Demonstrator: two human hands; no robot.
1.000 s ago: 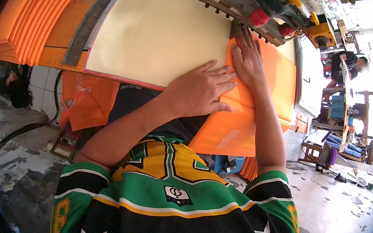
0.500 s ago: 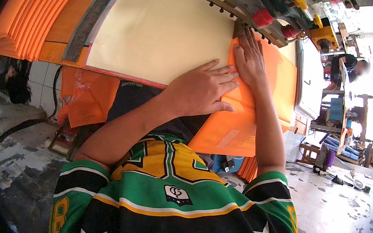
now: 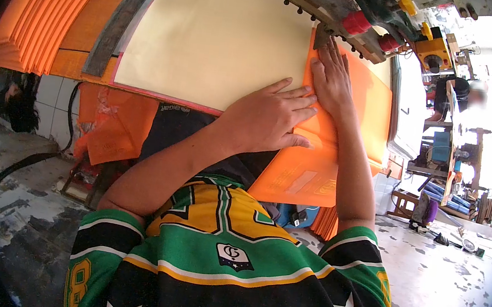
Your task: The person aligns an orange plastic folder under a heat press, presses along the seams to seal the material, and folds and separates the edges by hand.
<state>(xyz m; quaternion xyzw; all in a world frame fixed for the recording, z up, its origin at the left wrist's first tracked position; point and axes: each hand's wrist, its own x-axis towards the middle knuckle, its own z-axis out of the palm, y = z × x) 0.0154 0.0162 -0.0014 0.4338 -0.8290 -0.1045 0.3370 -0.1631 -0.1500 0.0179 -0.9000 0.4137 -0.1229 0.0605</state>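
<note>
An orange plastic cover [image 3: 369, 107] with a printed lower panel lies on the cream work surface [image 3: 210, 40], and its lower part hangs over the front edge. My left hand [image 3: 271, 117] is open, fingers spread, resting across the cream surface and the cover's left edge. Flat on the cover is my right hand [image 3: 332, 81], its fingers stretched out toward the machine's bar [image 3: 328, 17]. The fingertips are close under the bar, beside a small dark piece [image 3: 322, 36] at the cover's top edge; whether they touch it I cannot tell.
A stack of orange covers [image 3: 50, 10] stands at far left beside a grey strip [image 3: 131, 13]. Red knobs [image 3: 357, 22] and a yellow control box [image 3: 433, 53] belong to the machine above. Another person [image 3: 456, 92] sits at the back right. A black cable [image 3: 19, 173] crosses the floor.
Both hands and the orange cover stay nearly in place. The machine and background shift slightly in the view.
</note>
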